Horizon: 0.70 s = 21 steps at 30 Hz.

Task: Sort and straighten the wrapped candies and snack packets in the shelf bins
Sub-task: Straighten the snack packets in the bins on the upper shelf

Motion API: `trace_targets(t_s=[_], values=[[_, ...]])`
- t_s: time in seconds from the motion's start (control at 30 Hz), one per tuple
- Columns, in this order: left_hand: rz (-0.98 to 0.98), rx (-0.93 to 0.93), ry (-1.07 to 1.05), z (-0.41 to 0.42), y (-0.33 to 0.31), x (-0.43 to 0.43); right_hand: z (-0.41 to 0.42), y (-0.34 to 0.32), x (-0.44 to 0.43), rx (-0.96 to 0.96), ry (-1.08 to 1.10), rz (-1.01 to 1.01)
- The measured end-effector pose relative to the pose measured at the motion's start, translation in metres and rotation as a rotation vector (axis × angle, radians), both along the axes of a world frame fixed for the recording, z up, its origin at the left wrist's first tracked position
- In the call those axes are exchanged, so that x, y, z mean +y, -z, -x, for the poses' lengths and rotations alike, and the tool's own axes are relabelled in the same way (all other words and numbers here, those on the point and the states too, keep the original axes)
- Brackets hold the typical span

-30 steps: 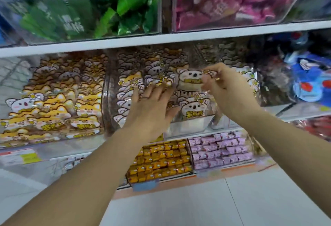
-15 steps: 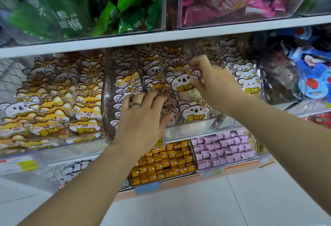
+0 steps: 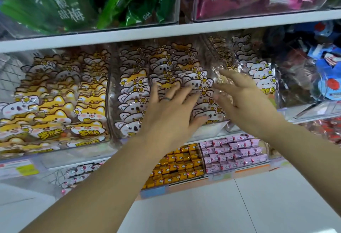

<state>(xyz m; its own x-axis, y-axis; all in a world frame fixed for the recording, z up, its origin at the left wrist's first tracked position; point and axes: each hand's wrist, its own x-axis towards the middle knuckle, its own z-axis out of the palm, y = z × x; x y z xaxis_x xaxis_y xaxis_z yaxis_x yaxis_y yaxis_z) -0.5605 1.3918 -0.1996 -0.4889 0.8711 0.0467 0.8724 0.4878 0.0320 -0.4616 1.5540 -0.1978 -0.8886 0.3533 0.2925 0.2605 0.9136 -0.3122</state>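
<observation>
Over the middle bin point(image 3: 111, 114), left hand point(image 3: 169, 109) and right hand point(image 3: 247, 103) are pressing wide-spread on packets point(image 3: 132, 83), probably toppling them if pushing unevenly.

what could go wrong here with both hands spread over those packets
1. The left hand and right hand press spread fingers on the koala packets; an overlapped row might slip and fan out.
2. A loosened packet could drop onto the orange candies below.
</observation>
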Motion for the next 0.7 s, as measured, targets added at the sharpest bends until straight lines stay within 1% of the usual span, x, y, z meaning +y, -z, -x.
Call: trace_targets(t_s=[0.1,0.2,0.3,0.37,0.43,0.5,0.57,0.6,0.63,0.7], values=[[0.078,-0.033,-0.014,0.000,-0.001,0.013,-0.005,0.004,0.001,0.000,-0.047,-0.003],[0.128,-0.028,0.030,0.001,-0.002,0.022,-0.005,0.007,0.005,-0.011,-0.057,-0.033],[0.176,-0.068,0.071,0.001,-0.002,0.030,-0.005,0.009,0.003,0.044,-0.060,-0.066],[0.163,-0.081,0.074,0.003,-0.003,0.029,-0.004,0.012,0.001,0.077,-0.050,-0.060],[0.059,-0.123,0.065,0.003,-0.005,0.025,-0.002,0.016,0.000,0.101,-0.046,-0.036],[-0.135,-0.176,0.011,0.003,-0.009,0.019,-0.001,0.021,-0.002,0.128,-0.046,-0.024],[-0.317,-0.140,-0.079,0.010,-0.013,0.014,0.001,0.025,-0.004,0.147,-0.040,-0.023],[-0.372,-0.119,-0.136,0.019,-0.014,0.012,0.002,0.026,-0.005,0.152,-0.031,-0.018],[-0.400,-0.114,-0.198,0.030,-0.013,0.009,0.004,0.027,-0.007,0.155,-0.021,-0.013],[-0.392,-0.128,-0.302,0.052,-0.009,0.004,0.006,0.029,-0.009,0.167,-0.010,-0.009]])
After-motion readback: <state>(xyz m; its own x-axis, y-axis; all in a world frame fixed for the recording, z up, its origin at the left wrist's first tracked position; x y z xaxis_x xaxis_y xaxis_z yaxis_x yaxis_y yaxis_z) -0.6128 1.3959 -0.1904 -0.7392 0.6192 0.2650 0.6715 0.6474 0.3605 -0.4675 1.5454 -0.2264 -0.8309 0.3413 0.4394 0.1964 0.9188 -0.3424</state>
